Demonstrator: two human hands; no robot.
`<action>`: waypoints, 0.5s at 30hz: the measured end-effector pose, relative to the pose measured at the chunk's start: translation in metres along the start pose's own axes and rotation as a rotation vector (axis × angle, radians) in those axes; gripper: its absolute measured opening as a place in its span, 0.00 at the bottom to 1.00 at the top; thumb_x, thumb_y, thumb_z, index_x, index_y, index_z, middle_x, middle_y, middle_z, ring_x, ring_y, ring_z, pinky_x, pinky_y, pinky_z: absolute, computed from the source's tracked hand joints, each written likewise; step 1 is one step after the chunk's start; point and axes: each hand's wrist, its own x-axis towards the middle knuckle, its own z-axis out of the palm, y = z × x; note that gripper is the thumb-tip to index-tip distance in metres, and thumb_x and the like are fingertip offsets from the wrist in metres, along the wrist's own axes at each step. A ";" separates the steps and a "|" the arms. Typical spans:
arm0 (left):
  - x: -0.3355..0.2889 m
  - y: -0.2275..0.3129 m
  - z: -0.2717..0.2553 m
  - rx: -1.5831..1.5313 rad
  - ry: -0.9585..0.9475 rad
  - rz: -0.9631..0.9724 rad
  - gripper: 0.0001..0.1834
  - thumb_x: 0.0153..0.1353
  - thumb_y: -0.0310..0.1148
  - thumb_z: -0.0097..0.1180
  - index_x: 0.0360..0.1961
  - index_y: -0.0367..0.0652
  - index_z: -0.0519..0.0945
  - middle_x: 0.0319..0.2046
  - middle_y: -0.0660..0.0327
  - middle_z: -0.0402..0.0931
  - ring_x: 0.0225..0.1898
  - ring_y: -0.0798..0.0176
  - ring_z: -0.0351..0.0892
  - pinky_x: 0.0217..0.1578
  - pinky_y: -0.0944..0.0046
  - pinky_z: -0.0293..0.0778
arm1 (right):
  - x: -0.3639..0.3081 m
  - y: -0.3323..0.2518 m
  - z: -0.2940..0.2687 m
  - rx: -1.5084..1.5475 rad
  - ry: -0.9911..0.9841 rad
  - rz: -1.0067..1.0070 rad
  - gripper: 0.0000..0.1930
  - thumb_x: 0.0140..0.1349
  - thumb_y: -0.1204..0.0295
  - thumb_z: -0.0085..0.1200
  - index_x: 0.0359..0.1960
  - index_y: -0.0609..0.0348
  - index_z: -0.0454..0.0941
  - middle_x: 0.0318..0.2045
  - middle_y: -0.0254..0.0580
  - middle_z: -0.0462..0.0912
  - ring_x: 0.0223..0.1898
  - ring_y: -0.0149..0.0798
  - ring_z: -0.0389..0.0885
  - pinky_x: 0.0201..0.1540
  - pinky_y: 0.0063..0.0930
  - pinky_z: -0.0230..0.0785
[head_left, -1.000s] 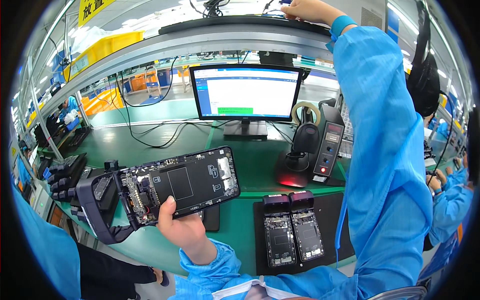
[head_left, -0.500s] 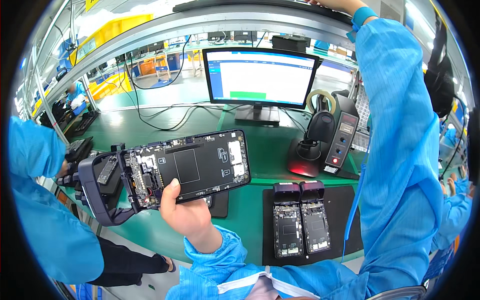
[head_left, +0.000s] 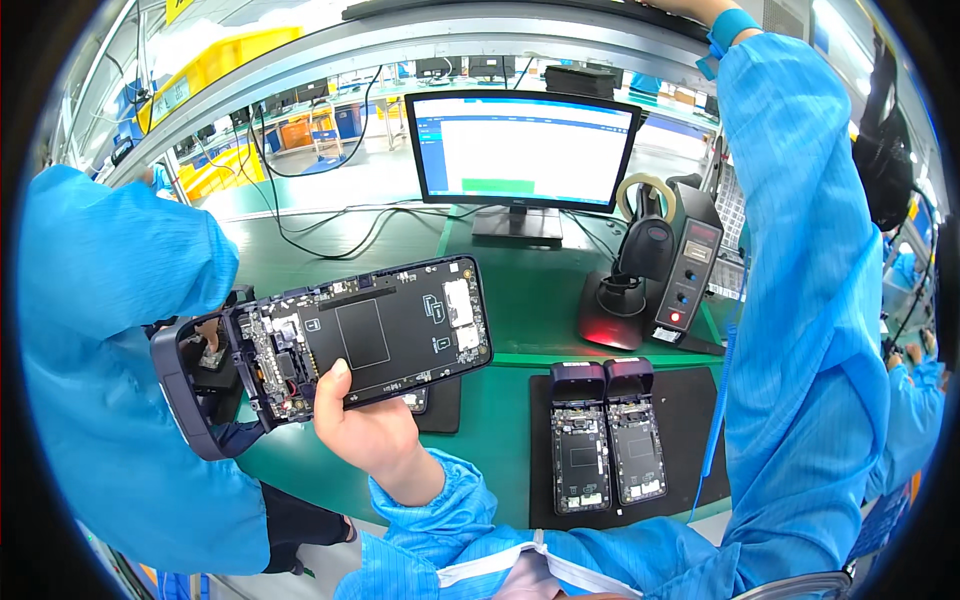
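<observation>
My left hand (head_left: 368, 425) grips an opened handheld terminal (head_left: 365, 330), thumb across its front edge and fingers underneath. The terminal has a dark casing with an exposed circuit board, white parts near its right end, and a frame-like printer housing at its left end. High up at the top edge, my right hand (head_left: 700, 8) is by the dark shelf rail; its fingers are mostly cut off, so their grip is hidden. A blue band circles that wrist. Two similar opened terminals, one on the left (head_left: 580, 450) and one on the right (head_left: 636, 450), lie side by side on a black mat (head_left: 690, 430).
Behind stand a monitor (head_left: 520, 150), a barcode scanner on a stand (head_left: 625, 280) with a red glow, a roll of tape (head_left: 645, 195) and a grey control box (head_left: 688, 265). Close by on the left, a co-worker in blue (head_left: 120, 350) leans over the green bench (head_left: 300, 480).
The co-worker on the left has moved right, closer to the terminal in my left hand. That terminal has shifted slightly left. My right arm stays raised.
</observation>
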 end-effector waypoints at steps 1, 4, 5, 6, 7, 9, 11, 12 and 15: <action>0.000 0.000 0.001 0.001 0.007 0.005 0.18 0.45 0.28 0.47 0.40 0.32 0.71 0.36 0.55 0.72 0.38 0.59 0.73 0.41 0.60 0.69 | -0.002 -0.002 0.001 0.123 0.026 0.106 0.12 0.54 0.68 0.42 0.25 0.63 0.75 0.21 0.43 0.77 0.23 0.36 0.73 0.27 0.27 0.65; 0.001 0.002 -0.001 -0.005 0.011 0.033 0.19 0.45 0.28 0.47 0.40 0.32 0.70 0.36 0.55 0.72 0.39 0.59 0.73 0.42 0.60 0.69 | 0.000 -0.017 0.000 0.320 0.040 0.291 0.12 0.55 0.69 0.43 0.25 0.64 0.75 0.20 0.41 0.77 0.20 0.34 0.72 0.25 0.26 0.64; 0.000 0.003 -0.001 -0.012 0.006 0.038 0.19 0.45 0.28 0.47 0.40 0.32 0.70 0.36 0.55 0.72 0.39 0.59 0.73 0.42 0.60 0.69 | -0.001 -0.017 -0.001 0.352 0.033 0.337 0.12 0.55 0.69 0.43 0.25 0.64 0.75 0.19 0.41 0.77 0.20 0.33 0.72 0.24 0.26 0.64; -0.001 0.003 0.000 -0.014 0.012 0.042 0.19 0.45 0.28 0.47 0.41 0.32 0.70 0.36 0.55 0.72 0.39 0.59 0.73 0.42 0.60 0.69 | -0.001 -0.016 -0.001 0.370 0.024 0.351 0.12 0.55 0.69 0.43 0.25 0.64 0.75 0.19 0.40 0.76 0.19 0.32 0.71 0.24 0.26 0.64; -0.002 0.003 0.002 -0.016 0.017 0.046 0.19 0.45 0.28 0.47 0.41 0.32 0.70 0.36 0.55 0.72 0.39 0.59 0.73 0.42 0.60 0.69 | 0.001 -0.015 -0.002 0.387 0.015 0.364 0.12 0.55 0.68 0.43 0.25 0.64 0.75 0.18 0.39 0.76 0.19 0.32 0.71 0.23 0.26 0.64; -0.004 0.002 0.004 -0.027 0.013 0.041 0.19 0.44 0.28 0.47 0.41 0.32 0.70 0.37 0.55 0.72 0.39 0.59 0.73 0.42 0.60 0.69 | -0.002 -0.012 -0.004 0.401 -0.007 0.353 0.12 0.55 0.68 0.43 0.27 0.64 0.75 0.20 0.40 0.77 0.20 0.32 0.72 0.24 0.25 0.64; -0.005 -0.003 0.003 -0.043 -0.002 0.026 0.20 0.44 0.27 0.47 0.42 0.33 0.70 0.37 0.55 0.72 0.39 0.59 0.73 0.42 0.60 0.69 | -0.010 -0.008 -0.009 0.397 -0.035 0.300 0.12 0.55 0.68 0.43 0.30 0.64 0.75 0.24 0.43 0.78 0.23 0.33 0.74 0.28 0.25 0.66; -0.005 -0.003 0.002 -0.030 -0.003 0.043 0.20 0.44 0.27 0.46 0.42 0.33 0.70 0.37 0.55 0.72 0.39 0.59 0.73 0.42 0.60 0.69 | -0.010 -0.021 -0.016 0.243 -0.033 0.280 0.12 0.55 0.68 0.43 0.31 0.64 0.75 0.26 0.44 0.78 0.26 0.34 0.74 0.30 0.24 0.66; -0.006 -0.001 0.004 0.008 -0.023 0.060 0.21 0.43 0.27 0.46 0.43 0.32 0.70 0.37 0.54 0.72 0.39 0.58 0.73 0.42 0.60 0.69 | -0.038 -0.070 -0.067 -0.028 -0.080 0.302 0.13 0.56 0.69 0.43 0.38 0.63 0.73 0.34 0.49 0.77 0.35 0.35 0.76 0.38 0.24 0.66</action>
